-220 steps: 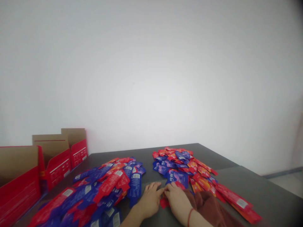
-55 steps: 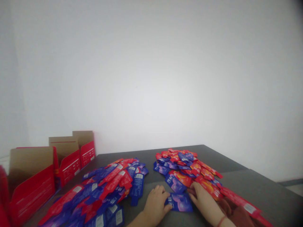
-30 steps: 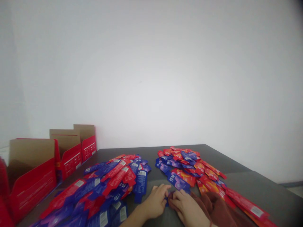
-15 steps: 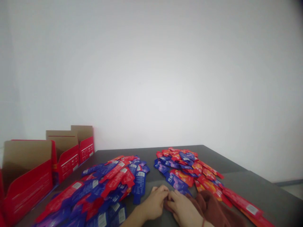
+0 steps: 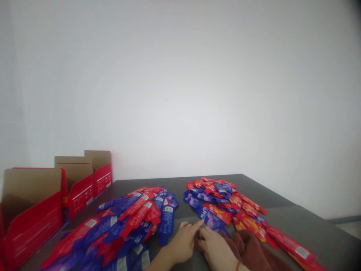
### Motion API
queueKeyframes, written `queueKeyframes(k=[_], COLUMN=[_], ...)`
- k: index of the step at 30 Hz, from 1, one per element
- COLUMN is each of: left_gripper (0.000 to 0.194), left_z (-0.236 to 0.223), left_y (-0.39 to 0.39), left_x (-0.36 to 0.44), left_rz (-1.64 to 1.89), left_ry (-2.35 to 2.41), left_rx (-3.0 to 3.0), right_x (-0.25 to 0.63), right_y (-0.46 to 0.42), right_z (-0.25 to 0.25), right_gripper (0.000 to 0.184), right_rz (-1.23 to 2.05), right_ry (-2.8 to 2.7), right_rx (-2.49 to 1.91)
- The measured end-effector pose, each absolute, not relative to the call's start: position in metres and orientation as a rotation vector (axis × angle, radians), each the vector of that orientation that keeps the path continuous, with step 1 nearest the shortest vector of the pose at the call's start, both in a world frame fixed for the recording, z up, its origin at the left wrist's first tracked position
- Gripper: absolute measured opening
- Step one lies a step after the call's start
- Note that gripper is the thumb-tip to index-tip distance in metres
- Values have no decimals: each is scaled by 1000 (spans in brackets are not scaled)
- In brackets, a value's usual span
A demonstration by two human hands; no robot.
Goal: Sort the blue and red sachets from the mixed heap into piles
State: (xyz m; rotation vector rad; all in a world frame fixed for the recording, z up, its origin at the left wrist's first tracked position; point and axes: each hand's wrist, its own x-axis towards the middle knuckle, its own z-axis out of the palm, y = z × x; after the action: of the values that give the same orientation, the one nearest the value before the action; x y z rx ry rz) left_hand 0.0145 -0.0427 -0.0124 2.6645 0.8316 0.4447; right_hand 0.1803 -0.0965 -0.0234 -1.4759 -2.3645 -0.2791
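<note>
My left hand (image 5: 183, 241) is low in the middle of the head view, its index finger stretched towards my right hand and the other fingers curled. Nothing shows in it. Close beside it, my right hand (image 5: 216, 246) has its fingers bent down over a bit of brown cloth (image 5: 251, 250), which bunches out to the right of the wrist. Beyond the fingertips lies a blue-purple sachet (image 5: 214, 221), at the near edge of the right heap of red and blue sachets (image 5: 221, 194). The undersides of both hands are hidden.
A larger heap of red and blue sachets (image 5: 135, 212) spreads to the left on the dark table (image 5: 180, 182). Open red cardboard boxes (image 5: 34, 222) stand in a row along the left edge. Long red packets (image 5: 293, 244) lie at the right. A white wall (image 5: 180, 94) rises behind.
My left index finger has straightened out from a curled pose. The hands stay in almost the same place, and the heaps and boxes have not moved.
</note>
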Motion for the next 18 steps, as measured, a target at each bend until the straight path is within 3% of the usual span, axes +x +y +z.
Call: queueKeyframes(k=[4, 10, 18], left_gripper=[84, 83, 74], left_z=[-10, -7, -9], left_y=[-46, -49, -49], left_x=[17, 23, 28], left_rz=[401, 415, 464], left_ry=[860, 869, 899], left_rx=[2777, 2781, 2821], right_x=[198, 240, 220], right_y=[-96, -110, -110], right_z=[-24, -9, -18], right_gripper=[30, 37, 35], right_rz=[-388, -261, -137], right_ry=[-2312, -2163, -2267], right_rx=[-1579, -1872, -1747])
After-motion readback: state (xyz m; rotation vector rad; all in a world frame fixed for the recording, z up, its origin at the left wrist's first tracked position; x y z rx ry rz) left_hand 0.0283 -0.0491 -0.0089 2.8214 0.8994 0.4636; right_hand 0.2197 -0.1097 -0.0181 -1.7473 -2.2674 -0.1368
